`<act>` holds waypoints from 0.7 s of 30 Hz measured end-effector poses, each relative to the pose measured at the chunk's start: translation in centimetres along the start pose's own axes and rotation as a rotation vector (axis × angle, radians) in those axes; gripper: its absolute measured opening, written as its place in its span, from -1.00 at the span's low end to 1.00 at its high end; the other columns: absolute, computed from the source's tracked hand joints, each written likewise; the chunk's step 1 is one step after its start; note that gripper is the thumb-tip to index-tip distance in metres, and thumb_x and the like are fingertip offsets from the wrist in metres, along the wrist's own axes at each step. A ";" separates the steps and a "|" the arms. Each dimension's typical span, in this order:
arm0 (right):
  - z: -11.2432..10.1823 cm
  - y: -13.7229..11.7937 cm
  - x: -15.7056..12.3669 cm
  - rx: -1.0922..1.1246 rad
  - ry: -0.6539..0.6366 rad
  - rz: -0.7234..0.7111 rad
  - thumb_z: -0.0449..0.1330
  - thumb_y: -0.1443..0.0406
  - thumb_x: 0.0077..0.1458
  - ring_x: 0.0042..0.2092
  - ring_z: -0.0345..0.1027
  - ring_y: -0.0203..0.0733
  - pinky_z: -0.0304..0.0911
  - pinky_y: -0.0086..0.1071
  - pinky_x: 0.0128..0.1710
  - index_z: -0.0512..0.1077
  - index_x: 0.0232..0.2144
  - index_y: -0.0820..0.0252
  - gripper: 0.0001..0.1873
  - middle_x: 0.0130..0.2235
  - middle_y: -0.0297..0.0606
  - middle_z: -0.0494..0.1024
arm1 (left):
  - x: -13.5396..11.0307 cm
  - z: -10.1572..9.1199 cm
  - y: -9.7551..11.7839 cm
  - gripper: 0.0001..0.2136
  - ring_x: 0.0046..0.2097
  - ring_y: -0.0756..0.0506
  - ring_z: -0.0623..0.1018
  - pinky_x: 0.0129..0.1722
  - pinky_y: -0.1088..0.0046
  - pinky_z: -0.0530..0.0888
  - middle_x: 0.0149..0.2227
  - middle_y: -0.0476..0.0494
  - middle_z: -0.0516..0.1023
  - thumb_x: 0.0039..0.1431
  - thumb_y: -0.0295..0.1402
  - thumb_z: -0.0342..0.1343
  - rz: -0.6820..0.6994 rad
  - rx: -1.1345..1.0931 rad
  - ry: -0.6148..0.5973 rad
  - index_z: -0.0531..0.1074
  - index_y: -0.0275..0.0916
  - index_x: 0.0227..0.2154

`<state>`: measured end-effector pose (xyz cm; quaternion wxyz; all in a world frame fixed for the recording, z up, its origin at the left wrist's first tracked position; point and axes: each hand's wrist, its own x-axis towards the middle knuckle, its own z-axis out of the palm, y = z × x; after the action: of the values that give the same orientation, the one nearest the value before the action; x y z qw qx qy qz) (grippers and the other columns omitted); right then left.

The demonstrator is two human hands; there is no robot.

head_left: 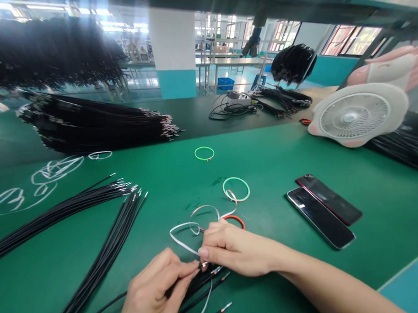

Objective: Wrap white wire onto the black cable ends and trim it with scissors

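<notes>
My left hand point(160, 287) is closed around a small bundle of black wires point(202, 287) with stripped metal tips, low in the middle of the green table point(282, 151). My right hand point(230, 248) pinches at the top of that bundle, fingertips meeting those of the left hand. A white twist tie point(182, 234) loops out from between my fingers onto the mat. Just beyond my right hand lie more tie rings: a red one point(235, 218), a whitish one point(204, 210) and a green-white one point(236, 189).
Two fans of long black wires point(97, 220) lie left of my hands. A big stack of black wires point(98, 122) sits farther back left. Two phones point(323, 211) lie at the right. A white fan point(358, 115), a green ring point(204, 153) and white ties point(54, 171) are also about.
</notes>
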<state>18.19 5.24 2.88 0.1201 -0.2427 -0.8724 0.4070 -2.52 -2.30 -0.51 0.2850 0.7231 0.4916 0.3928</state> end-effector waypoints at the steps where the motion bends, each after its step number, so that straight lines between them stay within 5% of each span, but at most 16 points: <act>1: 0.1 0.0 0.0 0.016 -0.007 0.001 -0.04 0.20 0.36 -0.17 0.30 -0.21 0.08 -0.28 0.00 0.51 -0.34 0.23 -0.61 -0.37 -0.30 0.51 | 0.0 0.0 0.0 -0.85 -0.47 -0.04 0.46 -0.46 0.47 0.38 -0.52 -0.05 0.44 0.17 -0.42 0.11 0.005 -0.004 -0.002 0.59 -0.10 -0.36; 7: 0.5 0.0 0.0 -0.015 -0.019 -0.032 0.02 0.32 0.33 -0.16 0.29 -0.22 0.05 -0.28 -0.02 0.49 -0.35 0.23 -0.71 -0.35 -0.31 0.52 | -0.1 0.1 0.6 -0.82 -0.47 -0.03 0.47 -0.46 0.49 0.38 -0.52 -0.04 0.47 0.16 -0.44 0.11 0.008 -0.023 -0.008 0.60 -0.09 -0.29; 12: 0.8 0.2 -0.2 -0.224 0.035 -0.111 0.02 0.39 0.30 -0.19 0.22 -0.20 0.03 -0.28 -0.09 0.43 -0.29 0.23 -0.82 -0.31 -0.26 0.49 | 0.2 0.1 0.7 -0.84 -0.46 -0.06 0.46 -0.52 0.49 0.36 -0.50 -0.07 0.51 0.12 -0.24 0.16 -0.273 -0.054 -0.042 0.63 -0.10 -0.40; 16: 0.8 0.5 -0.4 -0.302 0.024 -0.157 0.03 0.31 0.32 -0.19 0.20 -0.19 0.01 -0.29 -0.13 0.42 -0.22 0.21 -0.83 -0.27 -0.24 0.49 | 0.3 -0.2 0.2 -0.78 -0.49 -0.04 0.41 -0.55 0.51 0.34 -0.51 -0.06 0.47 0.06 -0.13 0.20 -0.427 -0.102 -0.069 0.65 -0.13 -0.43; 21: 0.6 0.8 -0.5 -0.188 0.067 -0.166 0.14 0.13 0.24 -0.12 0.23 -0.15 0.02 -0.26 -0.06 0.43 -0.17 0.20 -0.74 -0.24 -0.24 0.50 | 0.2 -0.2 0.1 -0.77 -0.47 -0.04 0.41 -0.53 0.51 0.34 -0.50 -0.05 0.45 0.08 -0.12 0.17 -0.413 -0.085 -0.083 0.63 -0.11 -0.45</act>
<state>18.67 5.08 1.86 0.1590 -0.1933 -0.9193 0.3039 -2.56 -2.15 -0.25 0.4096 0.6099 0.6003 0.3161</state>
